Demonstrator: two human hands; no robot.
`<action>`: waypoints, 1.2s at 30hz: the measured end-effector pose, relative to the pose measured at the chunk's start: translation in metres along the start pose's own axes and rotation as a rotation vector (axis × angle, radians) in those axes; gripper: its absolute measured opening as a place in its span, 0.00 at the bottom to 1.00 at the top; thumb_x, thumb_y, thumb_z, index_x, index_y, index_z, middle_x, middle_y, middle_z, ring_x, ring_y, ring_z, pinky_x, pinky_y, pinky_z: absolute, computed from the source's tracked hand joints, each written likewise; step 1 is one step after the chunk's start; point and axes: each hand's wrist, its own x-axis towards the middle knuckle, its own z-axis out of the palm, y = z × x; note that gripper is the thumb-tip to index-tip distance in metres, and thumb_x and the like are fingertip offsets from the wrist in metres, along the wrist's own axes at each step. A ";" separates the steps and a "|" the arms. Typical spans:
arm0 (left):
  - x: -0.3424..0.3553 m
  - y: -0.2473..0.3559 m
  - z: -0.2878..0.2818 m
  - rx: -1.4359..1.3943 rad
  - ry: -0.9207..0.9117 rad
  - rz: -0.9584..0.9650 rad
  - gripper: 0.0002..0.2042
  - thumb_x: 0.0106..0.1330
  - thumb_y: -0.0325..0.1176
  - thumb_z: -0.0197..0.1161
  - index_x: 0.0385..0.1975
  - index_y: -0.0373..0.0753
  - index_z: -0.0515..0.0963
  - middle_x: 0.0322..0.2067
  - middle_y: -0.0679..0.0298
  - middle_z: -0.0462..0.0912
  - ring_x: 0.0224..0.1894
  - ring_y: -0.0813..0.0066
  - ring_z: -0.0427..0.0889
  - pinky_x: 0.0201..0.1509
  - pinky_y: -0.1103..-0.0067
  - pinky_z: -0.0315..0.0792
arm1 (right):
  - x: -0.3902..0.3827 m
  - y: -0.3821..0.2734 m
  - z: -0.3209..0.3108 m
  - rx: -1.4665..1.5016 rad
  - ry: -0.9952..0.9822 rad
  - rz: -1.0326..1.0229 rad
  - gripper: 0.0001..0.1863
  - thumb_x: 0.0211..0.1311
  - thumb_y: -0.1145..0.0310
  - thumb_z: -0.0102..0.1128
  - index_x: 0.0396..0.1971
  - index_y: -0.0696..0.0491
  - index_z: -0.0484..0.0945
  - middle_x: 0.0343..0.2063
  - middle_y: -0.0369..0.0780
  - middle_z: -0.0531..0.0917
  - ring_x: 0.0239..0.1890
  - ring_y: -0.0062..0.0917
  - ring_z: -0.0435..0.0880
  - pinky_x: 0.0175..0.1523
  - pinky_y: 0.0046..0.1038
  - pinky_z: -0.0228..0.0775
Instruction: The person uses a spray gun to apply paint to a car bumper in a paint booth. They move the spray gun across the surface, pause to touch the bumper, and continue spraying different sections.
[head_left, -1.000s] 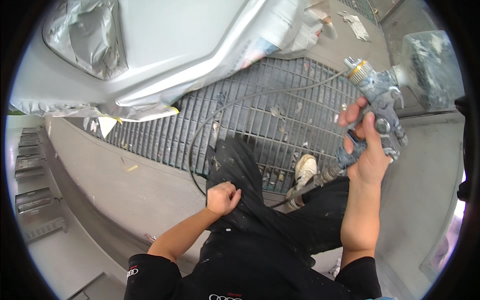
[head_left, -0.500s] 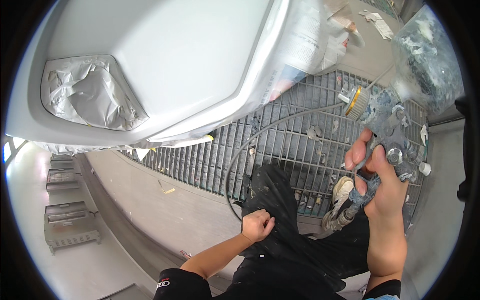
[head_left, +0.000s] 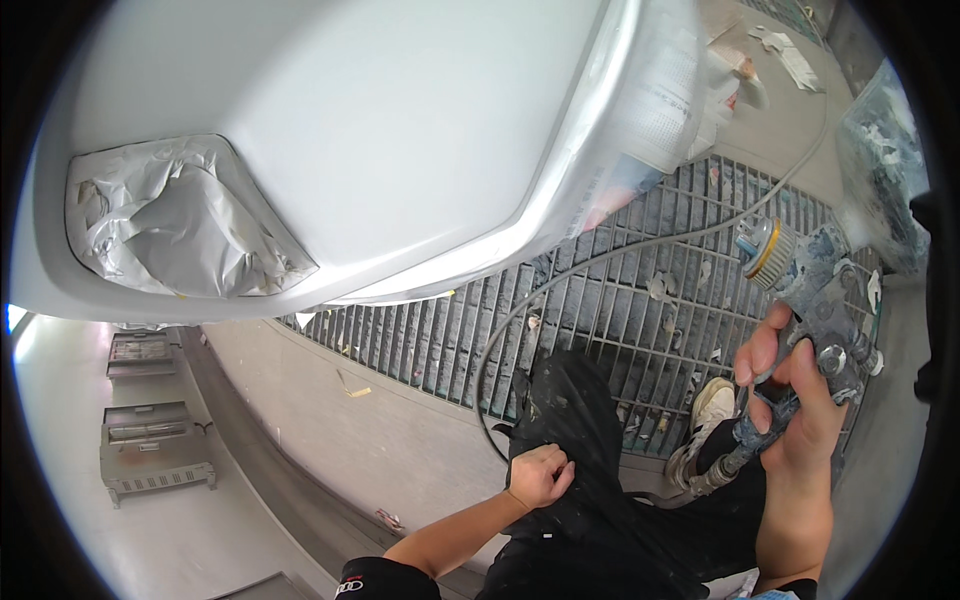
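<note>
My right hand (head_left: 800, 380) grips a paint-spattered metal spray gun (head_left: 835, 310) with a yellow-ringed nozzle cap; a clouded plastic cup (head_left: 880, 165) is mounted on its upper right. A hose fitting runs down from its handle. My left hand (head_left: 540, 477) is closed against my dark trouser leg (head_left: 575, 395); anything inside its fingers is hidden. Above stands a large light-grey panel (head_left: 340, 120), with crumpled silver masking (head_left: 190, 215) in its corner section and printed paper along its right edge.
A metal floor grate (head_left: 620, 300) strewn with scraps lies under the panel. A thin hose (head_left: 590, 262) crosses it. Grey ledge (head_left: 310, 410) runs at left, metal boxes (head_left: 150, 445) beyond. My shoe (head_left: 712, 405) rests on the grate; a wall rises at right.
The view has shifted, so the panel fills more of the upper left. The spray gun and right hand appear lower and farther right. My left hand stays closed on the leg.
</note>
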 end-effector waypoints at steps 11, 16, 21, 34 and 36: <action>0.002 -0.004 -0.001 -0.042 0.006 0.023 0.10 0.58 0.29 0.67 0.20 0.41 0.72 0.22 0.60 0.74 0.24 0.57 0.78 0.27 0.66 0.71 | 0.008 0.007 0.002 -0.002 -0.015 0.054 0.27 0.66 0.56 0.69 0.54 0.61 0.73 0.32 0.42 0.82 0.35 0.32 0.84 0.20 0.19 0.63; 0.001 -0.004 -0.001 -0.034 -0.004 0.013 0.09 0.58 0.29 0.67 0.20 0.41 0.72 0.22 0.60 0.74 0.24 0.56 0.78 0.27 0.66 0.71 | 0.006 0.008 0.001 0.013 -0.035 0.068 0.25 0.66 0.57 0.69 0.53 0.59 0.74 0.32 0.41 0.82 0.36 0.32 0.84 0.21 0.19 0.63; -0.001 -0.004 -0.001 -0.050 0.018 0.020 0.09 0.57 0.29 0.67 0.20 0.41 0.72 0.22 0.59 0.74 0.25 0.54 0.79 0.28 0.64 0.72 | 0.002 0.006 0.001 -0.003 -0.055 0.063 0.22 0.68 0.58 0.68 0.52 0.58 0.75 0.33 0.41 0.82 0.38 0.31 0.84 0.23 0.19 0.64; -0.010 -0.015 0.001 -0.021 0.047 0.047 0.09 0.59 0.32 0.67 0.20 0.42 0.74 0.22 0.62 0.75 0.26 0.58 0.80 0.29 0.66 0.74 | -0.009 0.012 0.006 -0.091 -0.139 -0.029 0.19 0.72 0.61 0.65 0.54 0.58 0.74 0.34 0.41 0.81 0.40 0.31 0.83 0.24 0.17 0.67; -0.011 -0.016 0.002 -0.028 0.053 0.047 0.09 0.58 0.32 0.67 0.20 0.42 0.74 0.22 0.61 0.75 0.25 0.56 0.80 0.29 0.66 0.74 | -0.010 0.013 0.006 -0.088 -0.148 -0.024 0.19 0.71 0.61 0.65 0.54 0.58 0.74 0.34 0.41 0.81 0.40 0.31 0.83 0.24 0.17 0.67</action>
